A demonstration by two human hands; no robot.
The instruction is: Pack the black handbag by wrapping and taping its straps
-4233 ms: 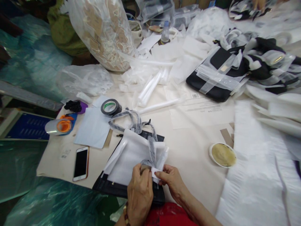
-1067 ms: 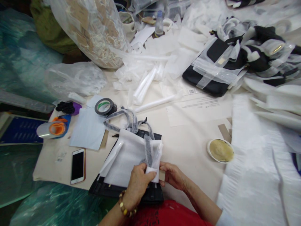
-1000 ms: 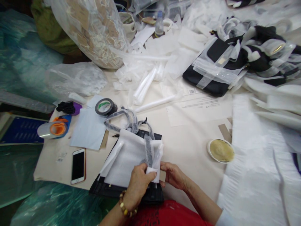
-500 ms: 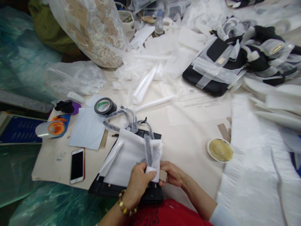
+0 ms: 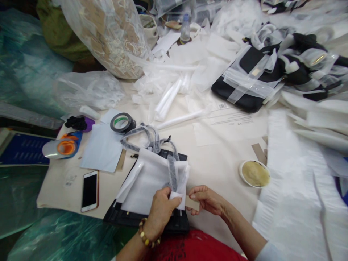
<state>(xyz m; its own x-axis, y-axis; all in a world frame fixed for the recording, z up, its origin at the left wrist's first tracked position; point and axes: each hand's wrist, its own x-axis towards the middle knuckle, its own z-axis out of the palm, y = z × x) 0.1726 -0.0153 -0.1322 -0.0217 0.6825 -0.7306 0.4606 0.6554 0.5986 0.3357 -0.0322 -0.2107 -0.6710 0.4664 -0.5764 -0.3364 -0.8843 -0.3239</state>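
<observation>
A black bag (image 5: 119, 216) lies at the table's near edge, with white wrapping paper (image 5: 148, 181) spread over it. Its strap (image 5: 172, 170), sleeved in clear plastic, runs down over the paper. My left hand (image 5: 162, 207) is closed on a folded bit of the white paper, near the strap's lower end. Just to its right, my right hand (image 5: 205, 200) pinches a small piece of brown cardboard (image 5: 192, 203), whose left end meets the paper's edge. More plastic-wrapped strap (image 5: 141, 139) loops above the bag.
Left of the bag lie a phone (image 5: 90, 191), a pale sheet (image 5: 102, 148), black tape (image 5: 123, 123) and a clear tape roll (image 5: 59, 148). A bowl of yellowish paste (image 5: 254, 174) stands right. Behind are rolled white paper (image 5: 168, 99) and a wrapped black bag (image 5: 236, 94).
My right hand has moved slightly right, away from my left hand, and more of the cardboard piece shows. My left hand stays on the paper.
</observation>
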